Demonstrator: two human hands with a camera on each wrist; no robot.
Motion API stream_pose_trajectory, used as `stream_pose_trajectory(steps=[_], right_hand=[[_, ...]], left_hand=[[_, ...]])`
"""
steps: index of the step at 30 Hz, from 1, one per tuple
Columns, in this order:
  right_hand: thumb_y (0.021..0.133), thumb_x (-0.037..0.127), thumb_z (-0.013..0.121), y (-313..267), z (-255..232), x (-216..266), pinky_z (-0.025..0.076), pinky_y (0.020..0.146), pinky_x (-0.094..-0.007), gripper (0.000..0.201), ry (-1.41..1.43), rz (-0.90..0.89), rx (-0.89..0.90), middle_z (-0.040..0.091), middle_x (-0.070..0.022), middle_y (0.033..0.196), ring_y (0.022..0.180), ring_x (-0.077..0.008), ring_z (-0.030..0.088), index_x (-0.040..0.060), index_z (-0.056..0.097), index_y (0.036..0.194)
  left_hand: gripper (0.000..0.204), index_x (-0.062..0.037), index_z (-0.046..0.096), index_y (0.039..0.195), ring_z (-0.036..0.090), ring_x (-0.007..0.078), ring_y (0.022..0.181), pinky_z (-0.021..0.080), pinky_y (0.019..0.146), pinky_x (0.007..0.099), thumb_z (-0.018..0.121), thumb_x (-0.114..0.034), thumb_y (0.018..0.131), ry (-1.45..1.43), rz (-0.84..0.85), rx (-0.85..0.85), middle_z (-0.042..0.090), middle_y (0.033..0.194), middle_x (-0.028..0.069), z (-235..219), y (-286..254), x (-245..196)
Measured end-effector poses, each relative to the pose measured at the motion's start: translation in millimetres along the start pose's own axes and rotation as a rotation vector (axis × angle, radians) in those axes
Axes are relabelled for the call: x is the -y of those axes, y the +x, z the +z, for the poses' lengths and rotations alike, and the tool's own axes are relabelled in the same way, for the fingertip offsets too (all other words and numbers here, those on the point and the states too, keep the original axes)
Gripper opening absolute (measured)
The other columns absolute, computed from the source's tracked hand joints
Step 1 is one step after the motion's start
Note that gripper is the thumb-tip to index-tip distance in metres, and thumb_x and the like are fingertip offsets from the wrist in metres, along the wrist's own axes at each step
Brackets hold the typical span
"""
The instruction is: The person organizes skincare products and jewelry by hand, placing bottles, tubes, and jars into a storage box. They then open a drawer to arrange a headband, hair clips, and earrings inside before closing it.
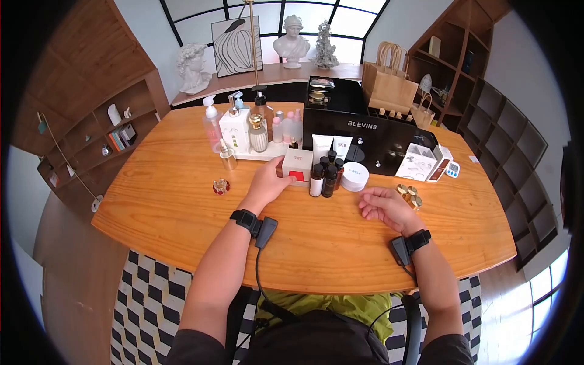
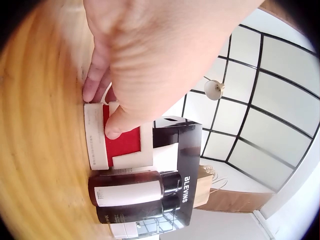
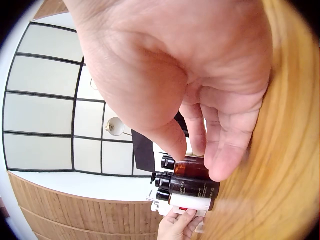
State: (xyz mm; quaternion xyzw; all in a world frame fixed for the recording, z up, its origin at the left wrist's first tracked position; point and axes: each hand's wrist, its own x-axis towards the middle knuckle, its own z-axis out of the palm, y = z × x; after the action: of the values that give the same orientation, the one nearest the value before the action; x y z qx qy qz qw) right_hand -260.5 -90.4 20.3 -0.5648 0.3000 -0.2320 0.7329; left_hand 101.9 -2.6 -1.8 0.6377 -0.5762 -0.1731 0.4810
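My left hand [image 1: 266,185] grips a small white box [image 1: 298,159] with a red patch, standing on the wooden table. In the left wrist view the thumb [image 2: 116,126] presses on the red front, while the other fingers reach along the box's side. Several small dark bottles [image 1: 329,184] with black caps stand upright right beside the box. A round white jar [image 1: 354,175] sits just right of them. Near that jar, my right hand [image 1: 389,208] rests low over the table, its fingers loosely curled and holding nothing. Gold-coloured round pieces [image 1: 411,198] lie beyond its knuckles.
A black BLEVINS case [image 1: 340,125] stands behind, with white tubes [image 1: 331,145] before it and paper bags [image 1: 389,88] on top. Pump and perfume bottles [image 1: 235,131] fill a white tray at left. A red-and-gold ornament [image 1: 221,187] and white boxes [image 1: 418,161] flank the group.
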Motion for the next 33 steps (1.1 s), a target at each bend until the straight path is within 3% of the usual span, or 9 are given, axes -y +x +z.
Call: stream_pose_trajectory(steps=[6, 8, 24, 33], right_hand=[[0.108, 0.015, 0.065, -0.3, 0.9, 0.1, 0.061, 0.079, -0.0281, 0.023, -0.011, -0.012, -0.001, 0.072, -0.0091, 0.103, 0.085, -0.0152, 0.072, -0.0022, 0.065, 0.124], [0.109, 0.015, 0.064, 0.1, 0.8, 0.1, 0.061, 0.079, -0.0277, 0.024, -0.018, -0.015, -0.004, 0.072, -0.0096, 0.103, 0.085, -0.0148, 0.072, -0.0025, 0.065, 0.124], [0.107, 0.015, 0.067, 2.6, -2.1, -2.3, 0.061, 0.078, -0.0282, 0.024, -0.005, -0.01, 0.006, 0.072, -0.0089, 0.102, 0.085, -0.0159, 0.072, -0.0021, 0.066, 0.124], [0.106, 0.014, 0.067, 1.1, -1.0, -1.0, 0.061, 0.078, -0.0276, 0.022, -0.016, -0.009, -0.01, 0.073, -0.0089, 0.102, 0.085, -0.0155, 0.072, -0.0018, 0.067, 0.122]], left_hand=[[0.069, 0.0074, 0.058, 0.144, 0.074, 0.0203, 0.097, 0.058, 0.086, 0.0323, 0.087, -0.016, 0.086, 0.054, -0.017, -0.013, 0.076, 0.119, 0.015, 1.8, 2.1, -1.0], [0.069, 0.0046, 0.061, 0.141, 0.075, 0.0242, 0.097, 0.058, 0.088, 0.035, 0.088, -0.022, 0.084, 0.052, -0.028, -0.042, 0.077, 0.117, 0.0168, 1.9, 2.4, -1.8], [0.067, 0.0055, 0.061, 0.14, 0.074, 0.0234, 0.104, 0.057, 0.093, 0.034, 0.088, -0.016, 0.083, -0.092, -0.019, 0.02, 0.076, 0.12, 0.0156, 1.0, 9.4, 12.9], [0.046, 0.0044, 0.07, 0.129, 0.074, 0.0215, 0.105, 0.056, 0.094, 0.0333, 0.082, -0.013, 0.088, -0.088, -0.034, 0.048, 0.079, 0.113, 0.0137, -6.2, 4.2, 5.3]])
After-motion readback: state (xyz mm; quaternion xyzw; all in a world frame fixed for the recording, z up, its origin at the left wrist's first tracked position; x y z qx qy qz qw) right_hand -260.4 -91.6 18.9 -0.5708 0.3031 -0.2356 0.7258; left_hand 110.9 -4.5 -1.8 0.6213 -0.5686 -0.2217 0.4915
